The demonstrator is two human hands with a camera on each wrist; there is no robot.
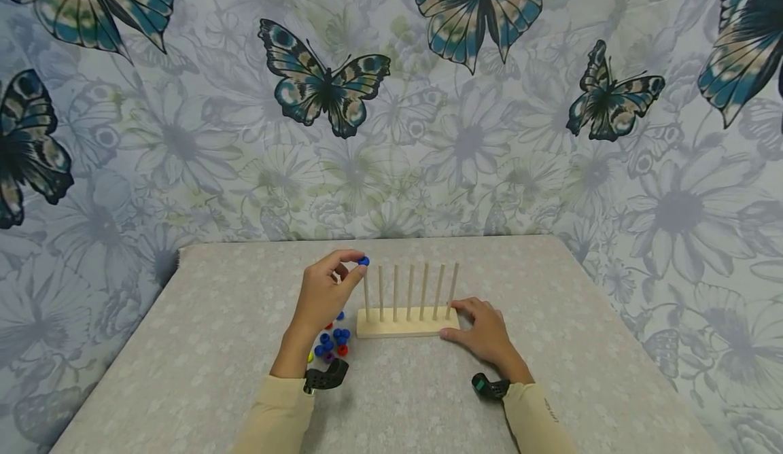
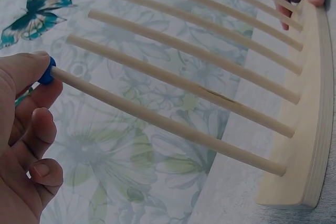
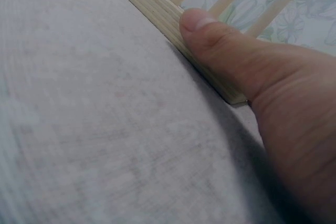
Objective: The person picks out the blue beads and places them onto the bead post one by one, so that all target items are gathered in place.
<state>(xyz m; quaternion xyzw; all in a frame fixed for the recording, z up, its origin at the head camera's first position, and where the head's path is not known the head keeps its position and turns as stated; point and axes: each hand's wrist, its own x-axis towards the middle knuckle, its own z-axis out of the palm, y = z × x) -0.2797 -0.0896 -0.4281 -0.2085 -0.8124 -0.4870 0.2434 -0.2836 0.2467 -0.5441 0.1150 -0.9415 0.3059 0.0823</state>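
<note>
Between thumb and forefinger my left hand (image 1: 327,291) pinches a blue bead (image 1: 363,261). In the left wrist view the bead (image 2: 47,72) sits at the very tip of the leftmost wooden peg (image 2: 168,124). The peg belongs to a wooden peg rack (image 1: 406,332), an upright row of several bare pegs on a flat base. My right hand (image 1: 483,332) grips the right end of that base, thumb on the near edge and fingers behind. In the right wrist view the thumb (image 3: 220,40) lies against the base's edge (image 3: 157,19); the other fingers are hidden there.
Several loose beads, mostly blue (image 1: 328,345) with a red bead (image 1: 342,350) and a purple bead (image 1: 329,357), lie left of the rack, partly behind the left wrist. A patterned cloth (image 1: 416,399) covers the table. A butterfly-print wall (image 1: 391,168) stands behind it.
</note>
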